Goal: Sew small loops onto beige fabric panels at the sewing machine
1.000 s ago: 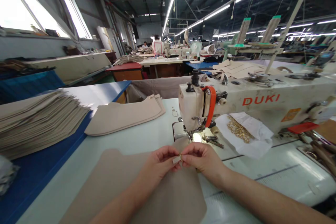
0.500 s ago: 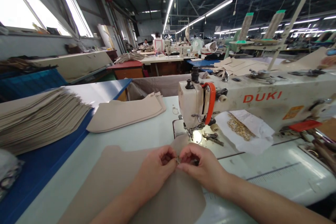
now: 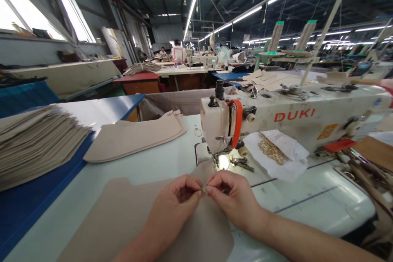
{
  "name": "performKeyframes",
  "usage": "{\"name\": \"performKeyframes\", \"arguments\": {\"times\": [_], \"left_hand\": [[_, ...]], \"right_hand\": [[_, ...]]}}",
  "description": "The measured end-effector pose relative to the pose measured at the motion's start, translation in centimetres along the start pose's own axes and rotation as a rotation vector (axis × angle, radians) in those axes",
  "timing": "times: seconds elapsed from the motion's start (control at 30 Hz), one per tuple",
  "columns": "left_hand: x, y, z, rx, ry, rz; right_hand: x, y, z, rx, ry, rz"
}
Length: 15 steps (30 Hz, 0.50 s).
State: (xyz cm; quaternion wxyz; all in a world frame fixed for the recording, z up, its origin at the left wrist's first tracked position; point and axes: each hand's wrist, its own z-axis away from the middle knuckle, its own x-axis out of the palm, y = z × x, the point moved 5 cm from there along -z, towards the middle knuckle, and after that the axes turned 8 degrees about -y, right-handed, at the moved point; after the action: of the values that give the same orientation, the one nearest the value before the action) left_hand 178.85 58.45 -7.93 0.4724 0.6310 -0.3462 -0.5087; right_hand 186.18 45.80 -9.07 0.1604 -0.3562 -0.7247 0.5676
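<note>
Both my hands meet over a large beige fabric panel [image 3: 129, 213] in front of the sewing machine [image 3: 215, 131]. A small thin greyish strip [image 3: 204, 188] is pinched between the fingertips of my left hand [image 3: 176, 202] and my right hand [image 3: 235, 196]. Its exact kind is too small to make out, and the fingers cover most of it. Just beyond my fingers, the panel's narrow tab [image 3: 204, 168] reaches toward the lit needle area. Small gold metal pieces [image 3: 272, 148] lie on white paper [image 3: 294, 161] to the right of the needle.
Stacked beige panels [image 3: 138, 135] lie on the table left of the machine head. A thicker pile of cut pieces [image 3: 39, 147] rests on a blue-edged table at the far left. Small metal tools [image 3: 242, 163] lie by the needle plate. Thread cones [image 3: 276, 37] stand behind the machine.
The camera view has shifted slightly, so the scene sits further left. My hands stay together with fingertips pinched, and the small strip between them shows more clearly now.
</note>
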Motion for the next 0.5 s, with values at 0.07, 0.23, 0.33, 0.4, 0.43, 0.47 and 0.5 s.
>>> {"name": "performKeyframes", "arguments": {"times": [0.07, 0.23, 0.33, 0.4, 0.43, 0.47, 0.5], "left_hand": [[0.1, 0.0, 0.0, -0.026, -0.017, 0.043], [0.1, 0.2, 0.2, -0.024, 0.014, -0.023], [0.0, 0.5, 0.3, 0.027, 0.023, -0.107], [0.0, 0.4, 0.4, 0.042, 0.024, -0.141], [-0.1, 0.4, 0.4, 0.044, 0.022, -0.152], [-0.1, 0.3, 0.5, 0.048, 0.022, -0.16], [-0.1, 0.3, 0.5, 0.053, 0.021, -0.168]], "right_hand": [[0.1, 0.1, -0.1, 0.019, 0.001, 0.007], [0.3, 0.5, -0.1, 0.059, -0.017, -0.038], [0.3, 0.8, -0.1, 0.087, -0.036, -0.104], [0.3, 1.1, -0.1, 0.089, -0.065, -0.189], [0.3, 1.2, 0.0, 0.089, -0.079, -0.238], [0.3, 1.3, 0.0, 0.093, -0.093, -0.28], [0.3, 1.4, 0.0, 0.099, -0.104, -0.301]]}}
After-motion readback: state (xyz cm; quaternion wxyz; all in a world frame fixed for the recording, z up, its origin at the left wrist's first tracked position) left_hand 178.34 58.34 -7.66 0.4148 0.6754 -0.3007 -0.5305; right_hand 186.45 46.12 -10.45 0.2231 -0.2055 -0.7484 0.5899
